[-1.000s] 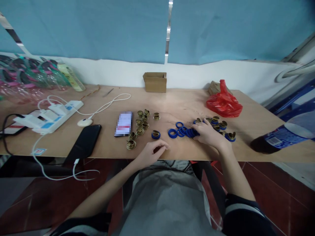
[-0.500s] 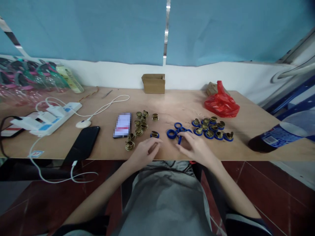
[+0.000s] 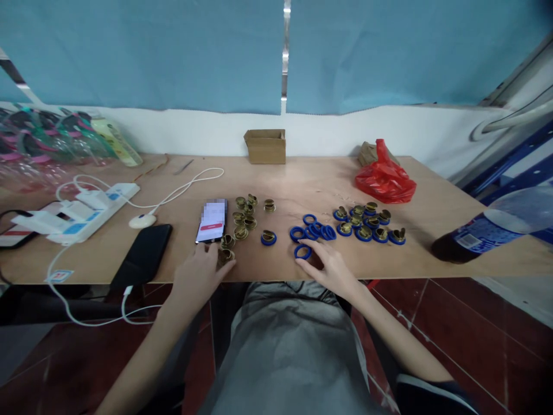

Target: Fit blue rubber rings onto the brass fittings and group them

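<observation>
My left hand (image 3: pixel 199 273) is at the table's front edge, thumb and fingers apart around the nearest of several brass-coloured metal pieces (image 3: pixel 240 232), just below a lit phone (image 3: pixel 212 221). My right hand (image 3: pixel 330 266) has its thumb and forefinger at either side of a blue ring (image 3: pixel 302 252) lying flat on the table. More blue rings (image 3: pixel 311 231) lie in a loose pile just behind it. Between the hands a metal piece sits on a blue ring (image 3: pixel 268 237). Several such pieces on blue rings (image 3: pixel 364 233) stand to the right.
A dark phone (image 3: pixel 144 253), white cables and a power strip (image 3: pixel 93 213) lie at the left, with clear bottles behind. A cardboard box (image 3: pixel 266 147) stands at the back, a red bag (image 3: pixel 384 178) and a large bottle (image 3: pixel 475 239) at the right.
My left hand has moved left, from beside the middle piece to the metal pieces by the phone. My right hand has shifted slightly left, and a blue ring now lies flat between its fingertips.
</observation>
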{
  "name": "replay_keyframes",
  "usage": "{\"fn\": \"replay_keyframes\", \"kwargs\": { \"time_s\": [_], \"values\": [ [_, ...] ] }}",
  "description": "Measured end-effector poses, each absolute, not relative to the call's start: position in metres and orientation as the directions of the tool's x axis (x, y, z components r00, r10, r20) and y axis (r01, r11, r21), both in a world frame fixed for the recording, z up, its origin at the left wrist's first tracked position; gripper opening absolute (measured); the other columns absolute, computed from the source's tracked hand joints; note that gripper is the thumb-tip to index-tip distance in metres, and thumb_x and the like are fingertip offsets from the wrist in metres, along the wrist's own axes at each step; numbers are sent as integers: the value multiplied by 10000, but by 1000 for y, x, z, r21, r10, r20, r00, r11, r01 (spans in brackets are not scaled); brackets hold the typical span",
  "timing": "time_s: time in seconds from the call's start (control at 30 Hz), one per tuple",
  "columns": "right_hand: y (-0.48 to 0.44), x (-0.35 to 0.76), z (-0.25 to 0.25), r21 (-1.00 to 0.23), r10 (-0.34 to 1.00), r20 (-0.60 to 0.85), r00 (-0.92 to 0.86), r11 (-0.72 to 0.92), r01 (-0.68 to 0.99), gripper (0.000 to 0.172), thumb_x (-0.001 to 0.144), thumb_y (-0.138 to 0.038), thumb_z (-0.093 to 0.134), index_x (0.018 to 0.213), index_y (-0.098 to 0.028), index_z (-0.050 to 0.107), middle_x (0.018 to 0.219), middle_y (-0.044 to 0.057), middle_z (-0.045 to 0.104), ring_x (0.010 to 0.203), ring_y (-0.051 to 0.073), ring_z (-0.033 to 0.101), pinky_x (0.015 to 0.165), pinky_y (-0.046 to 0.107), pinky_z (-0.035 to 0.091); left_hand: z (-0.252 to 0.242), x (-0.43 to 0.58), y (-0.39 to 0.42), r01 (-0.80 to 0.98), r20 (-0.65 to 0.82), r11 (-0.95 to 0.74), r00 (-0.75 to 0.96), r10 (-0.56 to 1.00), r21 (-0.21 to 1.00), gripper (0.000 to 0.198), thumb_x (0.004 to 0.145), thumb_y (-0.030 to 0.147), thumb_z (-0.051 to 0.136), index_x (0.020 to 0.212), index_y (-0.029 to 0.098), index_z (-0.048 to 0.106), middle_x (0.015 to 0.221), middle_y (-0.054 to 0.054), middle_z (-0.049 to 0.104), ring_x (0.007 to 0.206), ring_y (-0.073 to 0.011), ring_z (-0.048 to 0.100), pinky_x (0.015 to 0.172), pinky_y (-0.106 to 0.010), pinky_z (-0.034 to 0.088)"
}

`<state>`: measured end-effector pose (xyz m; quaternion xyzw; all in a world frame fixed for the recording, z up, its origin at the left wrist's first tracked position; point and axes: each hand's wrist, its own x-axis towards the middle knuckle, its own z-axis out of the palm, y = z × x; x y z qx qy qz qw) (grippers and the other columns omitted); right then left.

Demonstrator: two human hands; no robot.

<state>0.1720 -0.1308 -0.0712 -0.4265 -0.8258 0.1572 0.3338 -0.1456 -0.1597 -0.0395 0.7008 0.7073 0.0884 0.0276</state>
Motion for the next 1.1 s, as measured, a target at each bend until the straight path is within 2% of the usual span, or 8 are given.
{"fn": "replay_keyframes", "kwargs": {
  "time_s": [0.07, 0.13, 0.33, 0.43, 0.57, 0.8, 0.97, 1.1],
  "values": [
    [-131, 173, -73, -559, 808, 433, -400, 589, 583, 400, 981, -384, 626, 1329, -194, 570, 1226, 142, 722, 1137, 309, 693, 978, 473, 559, -39, -141, -157, 994, 23, 18, -21, 1000, 108, 268, 942, 392, 558, 1037, 149, 622, 1091, -190, 671, 975, -378, 698, 733, -407, 536],
    [-134, 172, -72, -583, 806, 450, -385, 591, 558, 396, 981, -369, 626, 1334, -202, 563, 1236, 135, 719, 1133, 294, 699, 977, 456, 565, -40, -134, -158, 985, -3, -31, 32, 999, 168, 204, 929, 364, 584, 976, 168, 613, 1066, -156, 695, 956, -346, 710, 745, -389, 534],
    [-153, 166, -64, -716, 797, 496, -345, 600, 357, 373, 953, -343, 676, 1293, -247, 558, 1246, 114, 706, 1153, 270, 685, 1008, 435, 547, -52, -89, -170, 645, 114, -288, 298, 948, 707, 216, 898, 369, 650, 1016, 222, 546, 946, -37, 733, 831, -222, 738, 724, -306, 562],
    [-163, 163, -61, -825, 784, 465, -410, 552, 120, 442, 948, -416, 696, 1336, -283, 533, 1319, 111, 662, 1224, 271, 652, 1035, 434, 535, -59, -64, -175, 471, 195, -318, 291, 936, 823, 204, 868, 297, 669, 1011, 227, 541, 922, -18, 733, 812, -193, 737, 733, -287, 580],
    [-170, 157, -60, -848, 753, 472, -458, 531, -1, 489, 918, -512, 704, 1343, -320, 554, 1360, 107, 599, 1285, 283, 600, 1044, 444, 528, -64, -51, -179, 321, 265, -337, 248, 932, 885, 231, 811, 215, 699, 1009, 219, 580, 933, -26, 729, 836, -183, 732, 743, -269, 584],
    [-174, 149, -60, -804, 735, 473, -486, 585, 103, 467, 905, -441, 743, 1339, -348, 596, 1365, 91, 561, 1291, 283, 569, 1099, 466, 471, -67, -47, -183, 138, 132, -171, 252, 959, 976, 338, 724, 206, 787, 1033, 197, 650, 912, -27, 738, 791, -188, 722, 696, -261, 582],
    [-172, 149, -61, -812, 768, 439, -467, 561, 160, 437, 917, -359, 738, 1331, -324, 601, 1357, 98, 568, 1295, 283, 563, 1094, 468, 472, -71, -42, -182, -36, 45, -37, 251, 967, 999, 320, 752, 208, 789, 1041, 197, 651, 914, -24, 764, 863, -218, 767, 766, -304, 620],
    [-167, 151, -62, -826, 787, 404, -466, 532, 183, 427, 932, -340, 720, 1341, -321, 597, 1366, 94, 570, 1308, 278, 556, 1116, 473, 456, -70, -43, -179, -130, 61, -23, 294, 954, 991, 397, 789, 315, 820, 1111, 195, 622, 1079, -86, 771, 983, -247, 768, 871, -363, 627]
  ]
}}
